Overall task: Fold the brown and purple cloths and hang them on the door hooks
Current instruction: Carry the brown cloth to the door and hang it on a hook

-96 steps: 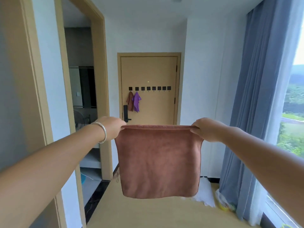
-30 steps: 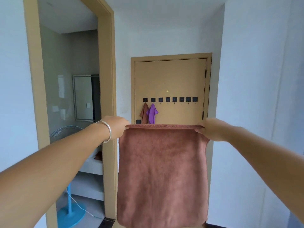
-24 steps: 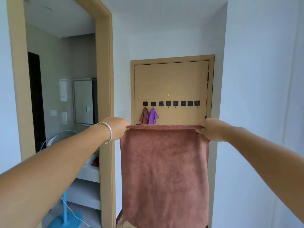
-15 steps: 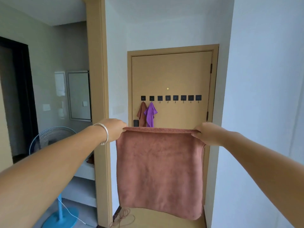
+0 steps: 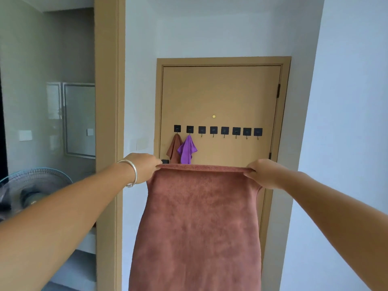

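Brown cloth stretched out flat at chest height facing the door, left hand pinching its top left corner, right hand pinching the top right, small brown cloth and purple cloth hanging on the two leftmost door hooks.

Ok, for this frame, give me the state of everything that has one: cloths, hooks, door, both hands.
Large brown cloth: hanging spread out, held by its top corners, not yet on a hook.
Left hand: grips the top left corner.
Right hand: grips the top right corner.
Small brown cloth: hung on the first hook.
Purple cloth: hung on the second hook.
Other six hooks: bare.
Door: closed.
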Motion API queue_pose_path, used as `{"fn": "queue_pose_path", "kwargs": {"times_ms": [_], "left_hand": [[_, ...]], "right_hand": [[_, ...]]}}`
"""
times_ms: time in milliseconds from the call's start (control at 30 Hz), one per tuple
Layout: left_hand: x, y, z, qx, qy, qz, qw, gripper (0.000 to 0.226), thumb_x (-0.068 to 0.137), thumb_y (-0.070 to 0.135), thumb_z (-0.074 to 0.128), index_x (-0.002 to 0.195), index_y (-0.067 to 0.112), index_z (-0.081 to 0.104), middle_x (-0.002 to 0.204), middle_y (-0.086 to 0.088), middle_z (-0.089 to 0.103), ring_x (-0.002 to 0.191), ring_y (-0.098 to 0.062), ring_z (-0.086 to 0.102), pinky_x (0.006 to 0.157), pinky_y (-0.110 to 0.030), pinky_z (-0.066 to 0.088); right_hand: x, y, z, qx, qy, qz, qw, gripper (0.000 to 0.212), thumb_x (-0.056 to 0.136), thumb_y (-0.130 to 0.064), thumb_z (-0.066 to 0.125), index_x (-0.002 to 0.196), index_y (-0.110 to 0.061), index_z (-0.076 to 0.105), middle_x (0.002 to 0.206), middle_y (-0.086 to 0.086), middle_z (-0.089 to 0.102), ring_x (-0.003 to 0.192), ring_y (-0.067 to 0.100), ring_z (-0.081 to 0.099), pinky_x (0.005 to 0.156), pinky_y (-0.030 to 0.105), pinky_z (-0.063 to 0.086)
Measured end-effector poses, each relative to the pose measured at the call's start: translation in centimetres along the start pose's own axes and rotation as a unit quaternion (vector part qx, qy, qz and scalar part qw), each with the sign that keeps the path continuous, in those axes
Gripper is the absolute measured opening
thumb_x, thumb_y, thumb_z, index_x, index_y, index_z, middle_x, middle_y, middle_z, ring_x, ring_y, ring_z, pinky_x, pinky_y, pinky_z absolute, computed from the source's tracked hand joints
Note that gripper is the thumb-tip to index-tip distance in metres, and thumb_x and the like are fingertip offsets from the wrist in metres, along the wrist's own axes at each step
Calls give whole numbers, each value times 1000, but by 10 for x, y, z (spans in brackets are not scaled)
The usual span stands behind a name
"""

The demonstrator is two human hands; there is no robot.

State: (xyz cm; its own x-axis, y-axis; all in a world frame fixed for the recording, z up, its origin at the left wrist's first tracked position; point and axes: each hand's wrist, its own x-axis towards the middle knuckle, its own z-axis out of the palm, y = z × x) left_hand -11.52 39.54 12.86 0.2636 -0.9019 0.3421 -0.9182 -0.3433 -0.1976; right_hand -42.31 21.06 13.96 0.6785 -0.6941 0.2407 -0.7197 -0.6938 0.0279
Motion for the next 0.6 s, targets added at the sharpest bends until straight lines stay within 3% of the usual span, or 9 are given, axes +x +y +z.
{"fn": "queue_pose_path", "kwargs": {"times_ms": [233,433,600], "left_hand": [[87,-52,34,-19,25,3,999,38,98,21,34,64,38,40,79,7,60,76,-19,60,66,-31,47],[138,-75,65,-9,2,0,1000,29,101,22,32,88,23,58,87,1,62,80,-20,61,74,-35,51],[183,-85,90,-7,-12,0,1000,31,103,24,30,97,20,60,92,0,64,85,-19,61,77,-34,50]], "right_hand": [[102,-9,13,-2,12,11,1000,34,102,-36,37,110,-18,65,94,1,65,85,18,60,79,34,52],[161,-10,38,3,-5,11,1000,34,102,-35,38,110,-17,65,93,1,65,83,18,60,79,34,53],[213,-2,55,7,-6,8,1000,34,102,-35,38,110,-17,66,94,1,66,84,18,61,80,36,53]]}}
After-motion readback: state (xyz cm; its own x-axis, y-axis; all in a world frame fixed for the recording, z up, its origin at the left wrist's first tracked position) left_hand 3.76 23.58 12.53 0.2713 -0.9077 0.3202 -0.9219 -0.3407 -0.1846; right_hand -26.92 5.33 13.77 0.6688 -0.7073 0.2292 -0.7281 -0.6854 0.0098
